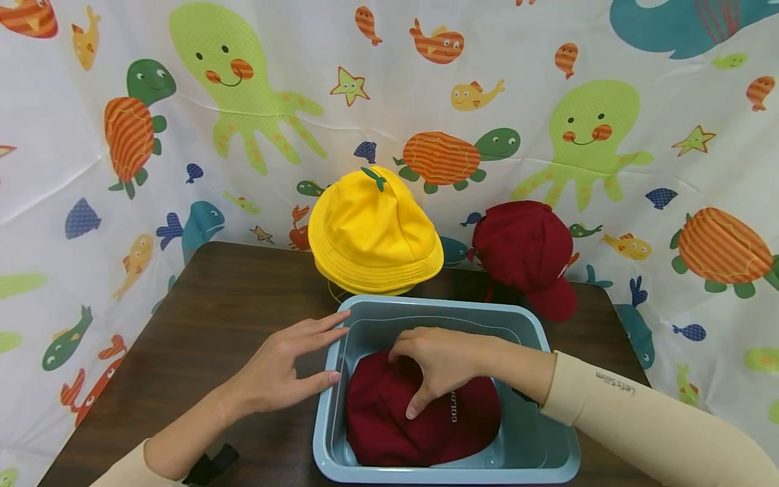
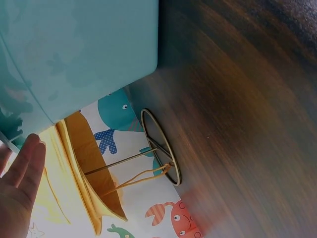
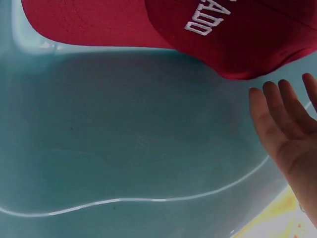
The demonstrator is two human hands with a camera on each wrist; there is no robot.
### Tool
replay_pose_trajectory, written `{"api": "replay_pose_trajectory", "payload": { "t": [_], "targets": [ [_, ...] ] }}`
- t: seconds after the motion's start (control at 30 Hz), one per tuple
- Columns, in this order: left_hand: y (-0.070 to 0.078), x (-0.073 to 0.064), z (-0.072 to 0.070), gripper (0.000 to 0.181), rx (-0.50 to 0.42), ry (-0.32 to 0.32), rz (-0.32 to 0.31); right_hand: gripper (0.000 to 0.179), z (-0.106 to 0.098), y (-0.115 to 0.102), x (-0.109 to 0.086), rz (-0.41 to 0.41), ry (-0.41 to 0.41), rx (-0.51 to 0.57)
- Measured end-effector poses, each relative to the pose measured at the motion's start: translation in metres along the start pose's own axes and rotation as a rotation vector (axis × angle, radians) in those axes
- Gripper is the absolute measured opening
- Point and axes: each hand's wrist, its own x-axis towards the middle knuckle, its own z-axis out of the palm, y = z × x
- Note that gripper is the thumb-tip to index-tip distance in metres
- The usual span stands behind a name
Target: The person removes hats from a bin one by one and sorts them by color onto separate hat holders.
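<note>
A maroon baseball cap (image 1: 389,419) with white lettering lies inside a blue plastic bin (image 1: 447,475). My right hand (image 1: 444,362) reaches into the bin over the cap, thumb and fingers spread apart. In the right wrist view its loosely bent fingers (image 3: 285,111) are just beside the edge of the cap (image 3: 247,44), with no grip visible. At the bin's left rim, my left hand (image 1: 286,365) has its fingers extended, the tips at the rim. The left wrist view shows those fingers (image 2: 27,168) near the bin's outer wall (image 2: 99,49).
Behind the bin, a yellow bucket hat (image 1: 371,237) with a green leaf sits on a wire stand (image 2: 161,146). A second maroon cap (image 1: 526,247) is raised at the back right. Dark wooden table (image 1: 243,304) extends left of the bin; a sea-animal curtain (image 1: 389,81) hangs behind.
</note>
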Motion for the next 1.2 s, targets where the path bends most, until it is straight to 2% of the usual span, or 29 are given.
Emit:
{"api": "replay_pose_trajectory", "payload": {
  "t": [0.3, 0.5, 0.87, 1.2],
  "targets": [
    [0.002, 0.000, 0.001, 0.063, -0.015, -0.006, -0.002, 0.079, 0.007, 0.001, 0.004, 0.029, -0.060, 0.019],
    [0.001, 0.000, 0.001, 0.063, -0.020, -0.002, -0.007, 0.075, 0.010, 0.000, 0.008, 0.006, -0.110, 0.030],
    [0.000, -0.001, 0.003, 0.063, -0.014, 0.008, 0.018, 0.045, 0.015, -0.005, 0.013, -0.021, -0.156, 0.049],
    [-0.001, -0.002, 0.003, 0.063, -0.011, 0.012, 0.011, 0.023, 0.016, -0.004, 0.016, -0.063, -0.126, 0.049]
  ]
}}
